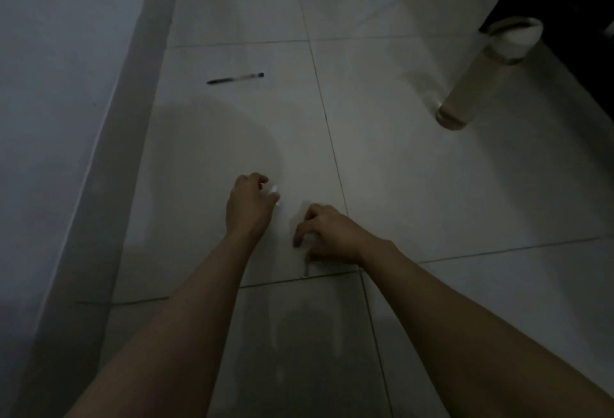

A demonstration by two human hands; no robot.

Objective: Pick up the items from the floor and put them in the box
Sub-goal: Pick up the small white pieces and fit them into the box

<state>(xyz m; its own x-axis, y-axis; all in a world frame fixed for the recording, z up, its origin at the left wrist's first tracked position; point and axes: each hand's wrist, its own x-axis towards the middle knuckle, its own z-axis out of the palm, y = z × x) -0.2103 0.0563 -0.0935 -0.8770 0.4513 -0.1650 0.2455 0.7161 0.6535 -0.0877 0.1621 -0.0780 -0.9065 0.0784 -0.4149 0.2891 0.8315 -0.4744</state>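
Both hands are down on the pale tiled floor in dim light. My left hand (249, 205) is curled around a small whitish object (273, 190) that shows at its fingertips. My right hand (327, 231) lies to the right of it, fingers bent over a small pale item (305, 268) on the floor, of which a thin end pokes out below the thumb. I cannot make out what either item is. A black pen (235, 78) lies on the tile farther ahead, apart from both hands. No box is in view.
A clear bottle with a white cap (481, 75) stands on the floor at the upper right, beside a dark piece of furniture (564, 2). A pale wall with a skirting (109, 151) runs along the left side.
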